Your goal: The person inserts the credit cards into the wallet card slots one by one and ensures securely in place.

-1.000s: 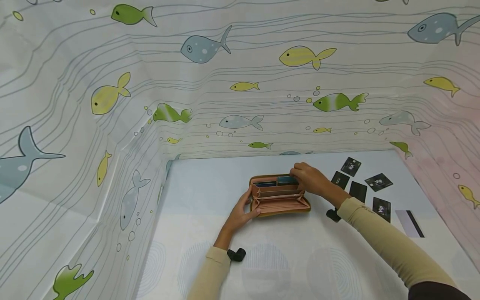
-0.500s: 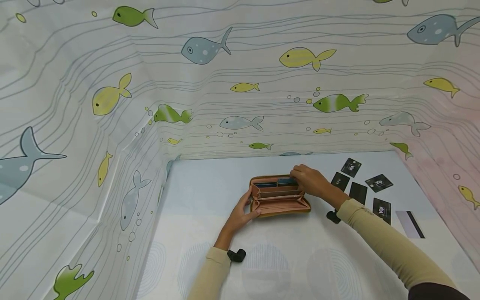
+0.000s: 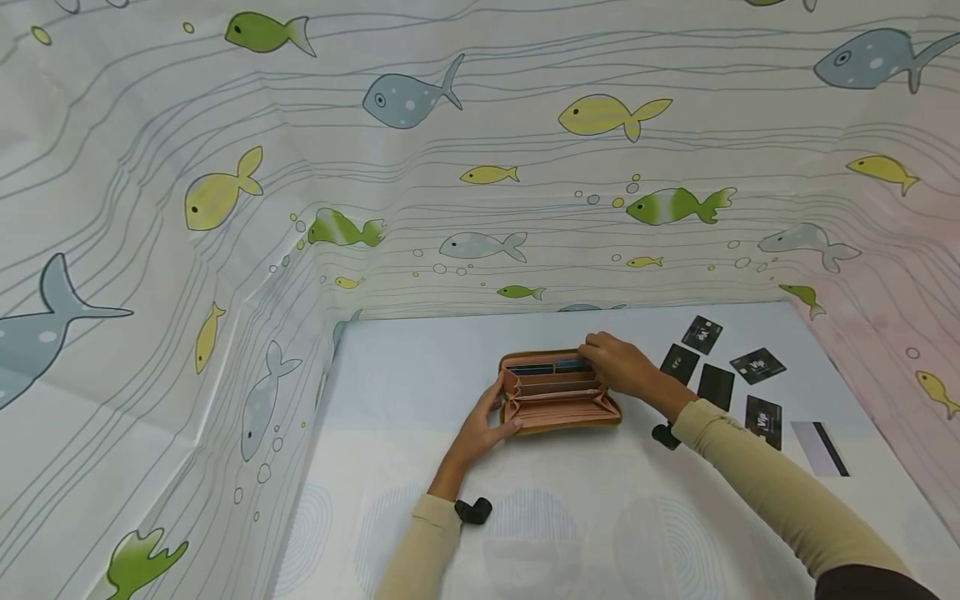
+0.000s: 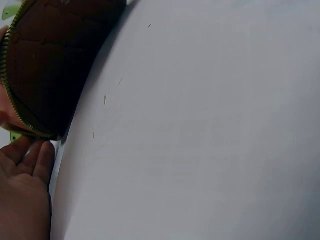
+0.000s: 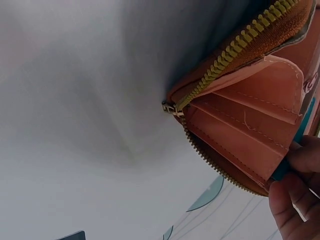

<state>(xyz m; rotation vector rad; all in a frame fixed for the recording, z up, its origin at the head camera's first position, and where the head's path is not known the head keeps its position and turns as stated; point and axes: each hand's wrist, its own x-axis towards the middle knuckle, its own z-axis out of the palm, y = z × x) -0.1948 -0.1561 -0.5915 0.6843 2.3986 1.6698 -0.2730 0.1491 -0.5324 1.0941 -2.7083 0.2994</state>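
Observation:
An unzipped wallet (image 3: pixel 558 408) with a pinkish lining and a gold-toothed zipper (image 5: pixel 235 50) stands on the table, its compartments facing up. My left hand (image 3: pixel 476 429) grips its left end, thumb on the front edge. In the left wrist view the wallet's dark quilted outside (image 4: pixel 55 55) shows above the fingers. At the back right corner, my right hand (image 3: pixel 621 367) pinches a blue card (image 5: pixel 282 170) that sits mostly inside a rear slot. Another dark card (image 3: pixel 528 369) is in the slot to its left. The fingers hide part of the blue card.
Several black cards, some printed VIP, lie to the right, among them one card (image 3: pixel 757 365) at the far side and another (image 3: pixel 716 386) near my right forearm. A pale card with a black stripe (image 3: pixel 820 447) lies nearer the right edge. Fish-patterned cloth (image 3: pixel 487 208) walls the table's back.
The blue card has sunk lower into its slot, so less of it shows. My right hand has shifted slightly left and down with it. The left hand and wallet stay put.

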